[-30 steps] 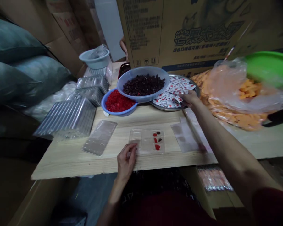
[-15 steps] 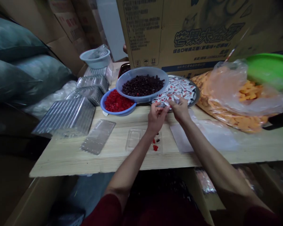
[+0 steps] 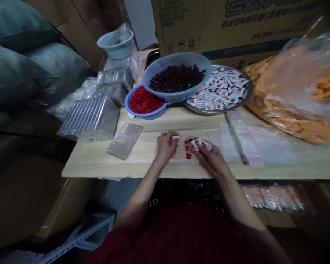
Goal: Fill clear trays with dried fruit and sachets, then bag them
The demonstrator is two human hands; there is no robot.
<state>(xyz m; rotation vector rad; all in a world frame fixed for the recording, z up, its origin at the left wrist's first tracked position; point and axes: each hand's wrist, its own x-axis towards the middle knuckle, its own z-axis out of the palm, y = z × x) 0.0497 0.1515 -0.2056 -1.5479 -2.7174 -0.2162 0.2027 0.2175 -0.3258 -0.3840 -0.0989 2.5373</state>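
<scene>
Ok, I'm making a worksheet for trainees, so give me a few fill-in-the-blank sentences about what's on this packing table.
1. The left hand holds one small white and red ____.
2. The smaller blue bowl holds ____ pieces.
3. The sachets are heaped in a ____ tray.
4. The right hand rests beside the clear ____ with a few fruit pieces in it.

Missing words: sachet; red; metal; tray

Small white-red sachets (image 3: 200, 143) held over clear tray (image 3: 184, 152).
</scene>
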